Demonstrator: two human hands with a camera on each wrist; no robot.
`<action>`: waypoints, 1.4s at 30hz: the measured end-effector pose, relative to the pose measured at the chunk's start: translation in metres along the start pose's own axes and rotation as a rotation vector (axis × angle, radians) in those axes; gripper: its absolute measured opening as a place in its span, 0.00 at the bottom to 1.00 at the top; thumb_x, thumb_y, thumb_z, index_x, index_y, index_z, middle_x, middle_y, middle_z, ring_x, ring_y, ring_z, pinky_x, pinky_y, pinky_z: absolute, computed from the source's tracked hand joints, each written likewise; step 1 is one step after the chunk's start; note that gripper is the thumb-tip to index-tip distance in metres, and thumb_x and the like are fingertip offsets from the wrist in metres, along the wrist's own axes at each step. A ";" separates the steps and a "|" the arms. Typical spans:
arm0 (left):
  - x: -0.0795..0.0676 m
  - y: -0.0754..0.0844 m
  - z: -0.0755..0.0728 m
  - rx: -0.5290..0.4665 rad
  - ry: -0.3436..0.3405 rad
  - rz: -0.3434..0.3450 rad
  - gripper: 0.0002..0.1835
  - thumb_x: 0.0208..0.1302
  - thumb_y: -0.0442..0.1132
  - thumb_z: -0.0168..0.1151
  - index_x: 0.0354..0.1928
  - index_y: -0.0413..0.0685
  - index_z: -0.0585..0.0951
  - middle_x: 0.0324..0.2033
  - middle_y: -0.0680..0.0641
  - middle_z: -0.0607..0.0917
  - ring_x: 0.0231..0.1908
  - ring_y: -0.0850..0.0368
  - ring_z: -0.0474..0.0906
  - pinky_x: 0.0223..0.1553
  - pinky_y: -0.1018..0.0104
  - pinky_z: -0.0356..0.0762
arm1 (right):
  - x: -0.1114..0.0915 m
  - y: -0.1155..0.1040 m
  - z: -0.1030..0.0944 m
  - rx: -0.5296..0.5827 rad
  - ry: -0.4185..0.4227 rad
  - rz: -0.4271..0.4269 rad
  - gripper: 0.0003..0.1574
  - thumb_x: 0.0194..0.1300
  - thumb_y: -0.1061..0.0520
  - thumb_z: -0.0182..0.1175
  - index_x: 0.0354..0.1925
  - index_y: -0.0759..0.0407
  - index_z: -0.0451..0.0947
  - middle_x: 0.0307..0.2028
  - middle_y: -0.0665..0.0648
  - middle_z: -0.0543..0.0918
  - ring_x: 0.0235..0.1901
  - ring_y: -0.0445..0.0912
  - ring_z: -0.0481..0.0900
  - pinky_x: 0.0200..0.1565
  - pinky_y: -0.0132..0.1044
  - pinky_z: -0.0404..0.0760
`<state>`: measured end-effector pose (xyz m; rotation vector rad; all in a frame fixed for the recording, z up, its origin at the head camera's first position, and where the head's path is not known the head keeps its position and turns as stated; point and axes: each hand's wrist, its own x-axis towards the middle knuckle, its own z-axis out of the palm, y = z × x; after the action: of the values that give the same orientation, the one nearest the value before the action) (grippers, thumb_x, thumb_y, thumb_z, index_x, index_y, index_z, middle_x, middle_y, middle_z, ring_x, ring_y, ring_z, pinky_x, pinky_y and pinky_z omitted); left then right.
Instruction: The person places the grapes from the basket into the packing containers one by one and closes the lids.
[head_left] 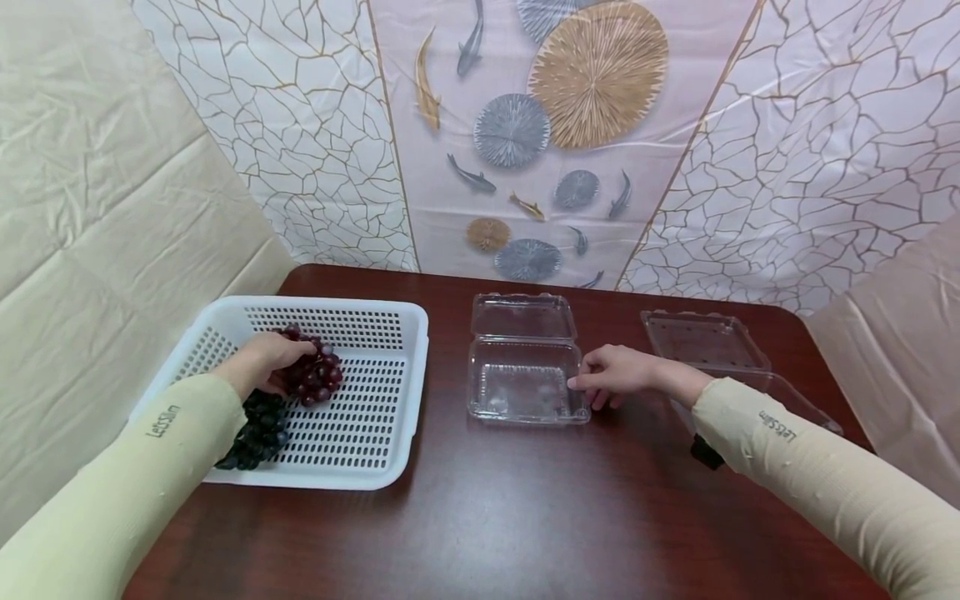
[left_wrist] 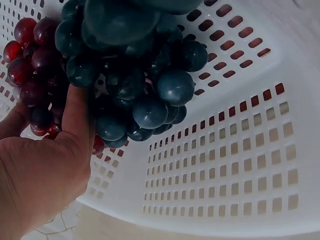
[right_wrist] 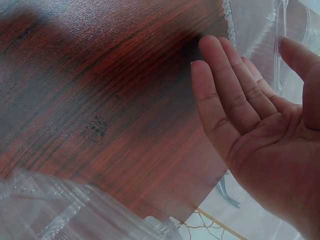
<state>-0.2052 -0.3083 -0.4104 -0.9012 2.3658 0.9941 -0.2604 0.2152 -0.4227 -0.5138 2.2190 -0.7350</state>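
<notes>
Inside a white perforated basket (head_left: 411, 392), my left hand (head_left: 258, 358) grips a bunch of red grapes (head_left: 321, 377), thumb and fingers around it. A bunch of dark grapes (head_left: 258, 433) lies in the basket just below that hand; in the left wrist view these dark grapes (left_wrist: 150, 112) hang in front of the fingertips. My right hand (head_left: 618, 371) is at the right side of an opened clear plastic clamshell box (head_left: 517, 392). Its thumb touches the rim, and the fingers (right_wrist: 227, 90) extend fairly straight outside the wall. No fruit shows in this box.
A second opened clear clamshell box (head_left: 705, 342) stands at the right, partly hidden by my right forearm. The dark wood table (head_left: 480, 517) is bordered by patterned cloth (head_left: 315, 150) behind and beige cloth at both sides.
</notes>
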 end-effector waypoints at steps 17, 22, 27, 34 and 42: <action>-0.010 -0.014 -0.027 -0.110 -0.144 0.121 0.37 0.80 0.43 0.53 0.76 0.20 0.58 0.50 0.30 0.83 0.37 0.49 0.88 0.45 0.52 0.91 | 0.003 0.000 0.000 0.005 -0.011 0.002 0.21 0.80 0.45 0.62 0.40 0.63 0.79 0.37 0.57 0.90 0.40 0.51 0.92 0.40 0.46 0.92; -0.014 -0.017 -0.033 -0.161 -0.170 0.171 0.38 0.77 0.43 0.54 0.75 0.18 0.58 0.51 0.31 0.81 0.34 0.53 0.88 0.46 0.53 0.92 | 0.002 0.000 0.000 0.005 -0.010 -0.005 0.21 0.81 0.46 0.61 0.40 0.63 0.79 0.37 0.57 0.90 0.41 0.52 0.92 0.40 0.46 0.92; -0.017 -0.021 -0.037 -0.190 -0.195 0.228 0.37 0.77 0.44 0.54 0.73 0.18 0.61 0.54 0.30 0.79 0.36 0.56 0.87 0.48 0.54 0.91 | 0.002 0.001 -0.001 0.007 -0.015 -0.009 0.22 0.81 0.45 0.60 0.41 0.64 0.79 0.38 0.58 0.90 0.41 0.52 0.92 0.41 0.46 0.91; -0.022 -0.026 -0.046 -0.232 -0.220 0.369 0.36 0.84 0.47 0.48 0.76 0.20 0.60 0.71 0.23 0.69 0.42 0.64 0.85 0.54 0.58 0.89 | 0.000 0.000 -0.002 0.005 -0.015 -0.015 0.22 0.81 0.45 0.61 0.42 0.65 0.80 0.38 0.58 0.90 0.42 0.53 0.92 0.42 0.47 0.92; -0.033 -0.023 -0.057 -0.429 -0.250 0.509 0.33 0.85 0.45 0.53 0.77 0.26 0.59 0.47 0.55 0.87 0.43 0.68 0.87 0.51 0.67 0.88 | 0.001 0.002 0.000 0.010 -0.012 -0.021 0.21 0.82 0.46 0.60 0.41 0.64 0.80 0.38 0.58 0.90 0.41 0.52 0.92 0.41 0.47 0.92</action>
<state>-0.1734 -0.3497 -0.3647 -0.2657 2.2417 1.7466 -0.2611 0.2160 -0.4240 -0.5355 2.2013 -0.7515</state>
